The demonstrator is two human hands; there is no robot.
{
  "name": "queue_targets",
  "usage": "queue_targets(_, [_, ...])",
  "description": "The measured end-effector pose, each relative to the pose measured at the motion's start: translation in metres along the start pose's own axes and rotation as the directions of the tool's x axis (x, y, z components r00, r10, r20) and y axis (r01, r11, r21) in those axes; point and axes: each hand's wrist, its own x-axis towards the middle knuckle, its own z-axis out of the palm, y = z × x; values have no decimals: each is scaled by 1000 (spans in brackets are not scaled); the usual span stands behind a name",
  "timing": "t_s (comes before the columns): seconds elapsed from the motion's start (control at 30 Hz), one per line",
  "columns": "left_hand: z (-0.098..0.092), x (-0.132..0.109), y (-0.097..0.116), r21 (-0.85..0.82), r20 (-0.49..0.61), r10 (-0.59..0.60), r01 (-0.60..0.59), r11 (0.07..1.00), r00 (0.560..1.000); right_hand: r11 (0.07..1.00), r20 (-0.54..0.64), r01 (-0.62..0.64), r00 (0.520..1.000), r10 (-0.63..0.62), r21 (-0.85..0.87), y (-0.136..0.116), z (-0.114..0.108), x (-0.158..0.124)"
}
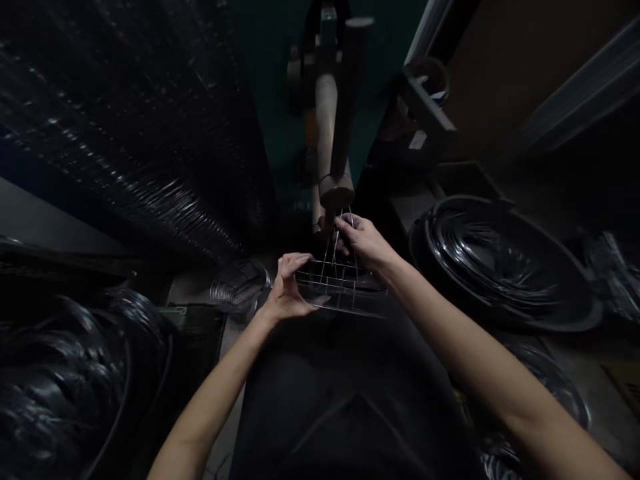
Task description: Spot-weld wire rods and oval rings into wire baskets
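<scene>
The left grip [287,290] and right grip [363,243] are both pinching the wire rack [340,287]; its tall wires could be snagging on the pole [326,127] just behind.

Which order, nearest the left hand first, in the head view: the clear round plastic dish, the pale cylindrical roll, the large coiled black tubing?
From the left hand:
1. Clear round plastic dish, just left.
2. Pale cylindrical roll, ahead.
3. Large coiled black tubing, right.

One left hand [287,290], one right hand [363,243], one wire rack [337,287], one clear plastic lid [239,287], two coils of black tubing [65,373] [500,260].
</scene>
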Motion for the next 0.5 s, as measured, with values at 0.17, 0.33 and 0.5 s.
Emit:
queue_targets(0.17, [1, 6, -16, 6, -3, -22, 22, 1000, 1000, 999, -6, 47, 999, -47, -22, 0, -1, 19])
queue_targets(0.33, [1, 17, -28, 1, -10, -38, 38, 999, 999, 991, 16, 119, 993, -118, -64, -7, -1, 33])
queue_targets(0.5, [0, 26, -34, 7, -25, -28, 28, 1000, 999, 987, 12, 114, 994, -113, -112, -13, 2, 41])
